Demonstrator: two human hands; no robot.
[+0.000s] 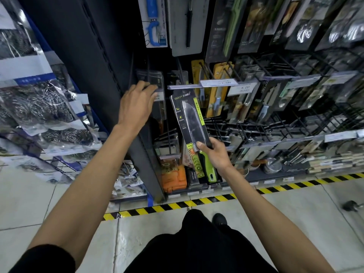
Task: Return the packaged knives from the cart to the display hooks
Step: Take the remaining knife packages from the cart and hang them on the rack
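Note:
My right hand [213, 153] grips a packaged knife [190, 123] by its lower part: a black card with a steel blade and a green handle. The package is tilted, its top edge up at a display hook's price tag rail [185, 86]. My left hand [136, 104] reaches to the neighbouring hook on the left, its fingers curled over the price tag and hook end [160, 96] in front of a dark package [151, 78]. Whether the knife's card is on a hook cannot be seen.
Rows of black wire hooks [275, 123] with packaged knives and tools fill the rack to the right. Bags of steel scourers [49, 107] hang on the left. An orange item [174, 179] sits on the bottom shelf. Yellow-black tape [197, 202] marks the floor; a caster wheel [349, 205] shows at right.

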